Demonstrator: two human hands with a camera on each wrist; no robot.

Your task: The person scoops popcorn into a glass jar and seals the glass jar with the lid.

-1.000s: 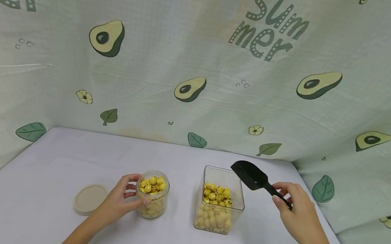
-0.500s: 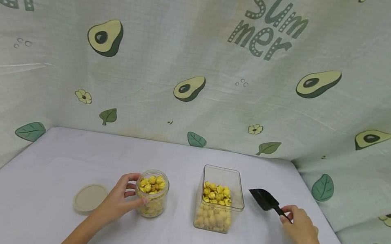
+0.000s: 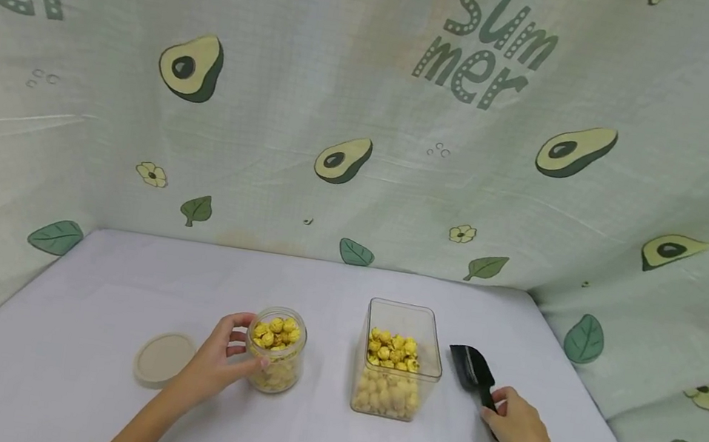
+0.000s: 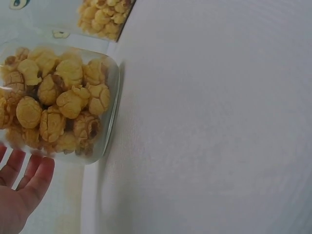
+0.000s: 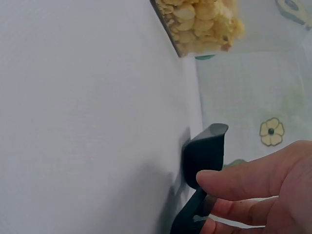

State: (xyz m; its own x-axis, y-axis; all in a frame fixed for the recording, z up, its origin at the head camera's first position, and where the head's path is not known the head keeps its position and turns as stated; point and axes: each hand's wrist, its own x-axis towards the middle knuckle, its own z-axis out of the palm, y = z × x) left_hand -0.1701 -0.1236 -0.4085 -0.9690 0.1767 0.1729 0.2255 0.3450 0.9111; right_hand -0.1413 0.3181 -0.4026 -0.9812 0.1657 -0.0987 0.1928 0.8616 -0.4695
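Observation:
My left hand [image 3: 220, 360] holds a round clear jar [image 3: 274, 371] from its left side, thumb in front and fingers behind. Yellow popcorn [image 4: 53, 105] fills much of the jar, whose mouth is uncovered. In the right wrist view, the thumb and fingers of my right hand [image 5: 263, 190] pinch the handle of a black scoop [image 5: 202, 156]. The scoop lies low at the table surface, its bowl pointing away from me. Between the hands stands a clear square container [image 3: 395, 398], partly filled with the same popcorn, its top uncovered.
A round beige lid [image 3: 163, 360] lies on the white table [image 3: 312, 439], left of the jar. Behind the table hangs a pale cloth [image 3: 264, 90] printed with avocados and leaves. Another stretch of printed cloth borders the right side.
My right hand has come down and toward me with the scoop, from above the container's right edge to the table right of it. My left hand and the jar have stayed put.

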